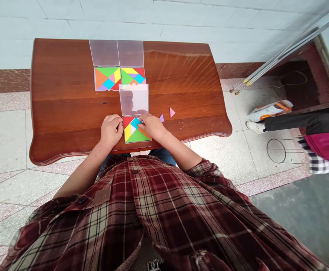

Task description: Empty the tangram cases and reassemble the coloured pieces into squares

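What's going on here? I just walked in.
A person works at a wooden table with a tangram set in an open case. Their right hand rests on the coloured pieces; their left hand lies beside the case. A pink triangle and a purple triangle lie loose, and two more tangram cases sit beyond.

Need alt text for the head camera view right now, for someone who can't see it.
The right hand touches coloured tangram pieces in an open plastic case on a wooden table, with the left hand beside it. Two more open cases lie beyond, and a pink triangle and purple triangle lie loose rightward.
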The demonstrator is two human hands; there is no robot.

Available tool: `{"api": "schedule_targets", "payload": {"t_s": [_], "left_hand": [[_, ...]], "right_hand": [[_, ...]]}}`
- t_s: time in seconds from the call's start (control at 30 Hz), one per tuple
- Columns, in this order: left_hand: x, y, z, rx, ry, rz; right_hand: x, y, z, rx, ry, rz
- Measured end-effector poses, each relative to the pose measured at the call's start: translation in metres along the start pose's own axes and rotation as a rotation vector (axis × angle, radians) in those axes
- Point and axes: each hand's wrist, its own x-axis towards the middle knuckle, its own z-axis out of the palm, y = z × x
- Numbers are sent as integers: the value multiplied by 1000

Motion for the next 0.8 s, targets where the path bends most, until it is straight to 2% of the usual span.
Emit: {"api": "schedule_targets", "payload": {"t_s": [0.63, 0.8], "left_hand": [[0, 2, -1, 15, 3, 5], [0, 2, 0, 12, 4, -2]], "right_hand": [[-6, -3, 6, 18, 62, 2], [-12, -2, 2, -9, 28, -28]]}}
